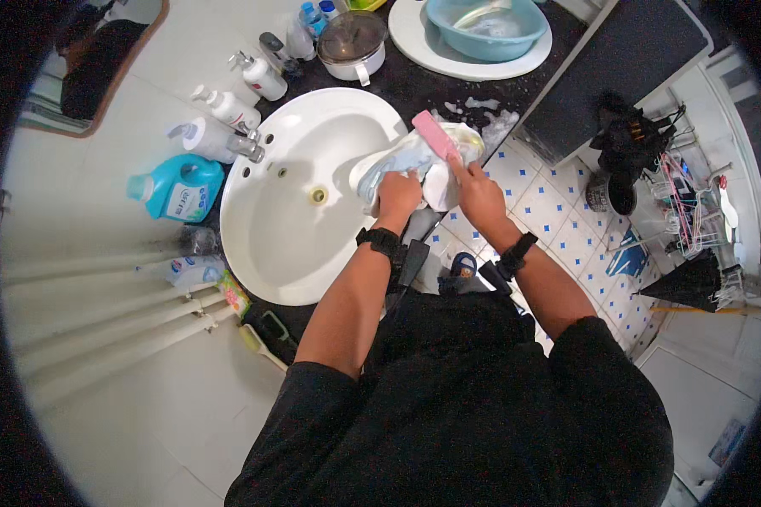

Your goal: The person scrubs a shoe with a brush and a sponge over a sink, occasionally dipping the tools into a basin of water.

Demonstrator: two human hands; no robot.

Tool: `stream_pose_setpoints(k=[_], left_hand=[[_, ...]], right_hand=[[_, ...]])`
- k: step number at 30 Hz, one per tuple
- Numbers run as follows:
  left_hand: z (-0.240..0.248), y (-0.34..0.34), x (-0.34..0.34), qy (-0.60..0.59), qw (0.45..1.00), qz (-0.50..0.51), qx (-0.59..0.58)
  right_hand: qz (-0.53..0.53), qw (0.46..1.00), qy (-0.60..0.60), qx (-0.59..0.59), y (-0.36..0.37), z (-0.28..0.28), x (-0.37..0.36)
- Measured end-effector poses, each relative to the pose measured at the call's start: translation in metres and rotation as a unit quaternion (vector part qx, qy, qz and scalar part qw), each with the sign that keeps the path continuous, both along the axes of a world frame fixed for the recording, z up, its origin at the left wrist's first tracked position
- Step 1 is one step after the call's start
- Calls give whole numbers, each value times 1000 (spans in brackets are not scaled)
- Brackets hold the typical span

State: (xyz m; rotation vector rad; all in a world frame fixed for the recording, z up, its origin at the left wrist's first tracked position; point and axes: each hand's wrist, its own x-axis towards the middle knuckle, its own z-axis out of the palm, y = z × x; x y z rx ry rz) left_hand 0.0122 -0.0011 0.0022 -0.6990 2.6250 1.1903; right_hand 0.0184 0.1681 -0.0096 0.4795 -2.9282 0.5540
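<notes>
A white and pale blue shoe (pixel 391 163), wet with suds, is held over the right rim of the white sink (pixel 258 228). My left hand (pixel 397 199) is closed on its near side. In my right hand (pixel 482 201) is a pink brush (pixel 433 135), which lies against the sudsy far right part of the shoe. The brush's bristles are hidden, and my hands cover part of the shoe. A metal faucet (pixel 247 146) stands at the sink's left rim.
Pump bottles (pixel 264 78) and a teal detergent jug (pixel 186 188) line the sink's left. Behind are a lidded pot (pixel 353 46) and a blue basin (pixel 486 34). Foam (pixel 500 128) spots the dark counter. A long-handled brush (pixel 260 345) lies near left. Hangers (pixel 681 198) hang right.
</notes>
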Motion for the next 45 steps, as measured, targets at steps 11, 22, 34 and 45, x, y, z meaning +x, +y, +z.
stream_pose_setpoints(k=[11,22,34,45], left_hand=[[-1,30,-3,18,873,247,420],[1,36,13,52,842,314,437],[-32,29,27,107,966,187,141],[-36,1,13,47,999,-25,5]], right_hand=[[9,1000,3,-12,1,13,-31],[32,996,-20,-78,8,6,-29],[10,994,-3,-113,21,15,-10],[22,999,-13,-29,2,3,2]])
